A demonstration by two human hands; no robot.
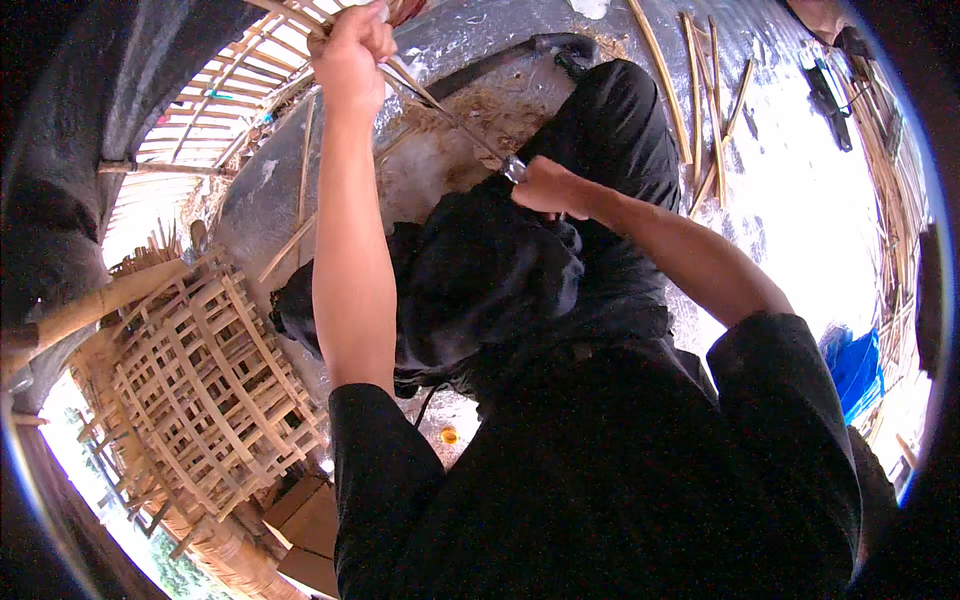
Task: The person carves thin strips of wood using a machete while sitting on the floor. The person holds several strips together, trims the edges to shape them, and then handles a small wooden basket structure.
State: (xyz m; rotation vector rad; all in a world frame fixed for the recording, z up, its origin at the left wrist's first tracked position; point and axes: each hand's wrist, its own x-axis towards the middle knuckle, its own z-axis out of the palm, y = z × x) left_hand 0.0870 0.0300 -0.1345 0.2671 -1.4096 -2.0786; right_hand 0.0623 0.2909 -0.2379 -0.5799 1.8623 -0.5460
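High in the view, my left hand [352, 55] is closed round a thin bamboo strip [287, 12], whose end sticks out to the left of the fist. My right hand [550, 188] grips a long knife [462, 127] by its handle. A shiny metal collar shows just beyond the fingers. From there the narrow blade slants up and left toward my left hand, over the ground between my arms and my bent knee. Whether the blade touches the strip, I cannot tell. Dark cloth and my trouser leg [625, 130] lie below and beside the knife.
A woven bamboo lattice [200, 385] stands at the left, with a slatted bamboo panel [240, 85] behind it. Several bamboo strips [716, 110] lie on the dark sheet at the upper right. Fine shavings [500, 105] cover the ground ahead. Blue plastic [853, 370] lies far right.
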